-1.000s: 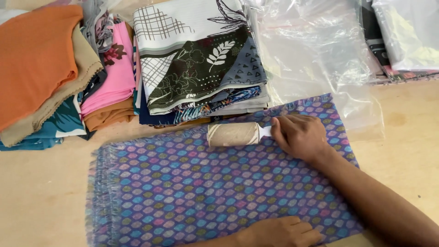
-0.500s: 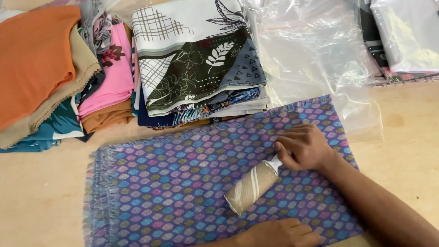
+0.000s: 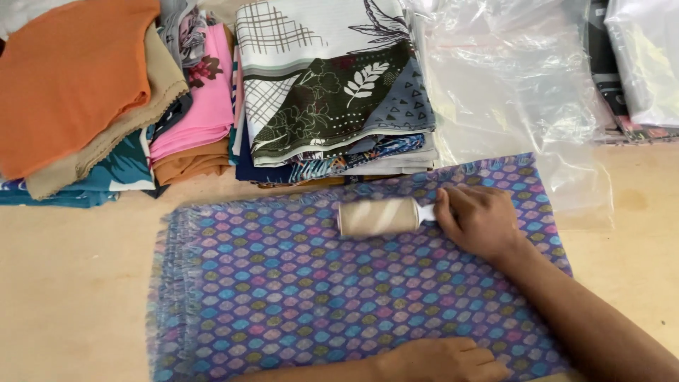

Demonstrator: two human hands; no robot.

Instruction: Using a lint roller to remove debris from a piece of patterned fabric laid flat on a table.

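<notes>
On the pale wooden table (image 3: 71, 283) lies a flat purple cloth with a small coloured lozenge pattern (image 3: 318, 304), spread out so the whole surface is reachable. Behind it sit stacks of folded fabrics (image 3: 212, 92) and clear plastic bags (image 3: 509, 92), partly cut off. The right hand (image 3: 481, 221) is clamped around the white handle of a beige lint roller (image 3: 378, 216) resting on the cloth's far edge. The left hand (image 3: 438, 361), flat with fingers together, pins the near edge, seemingly for tautness; it is partly out of frame.
</notes>
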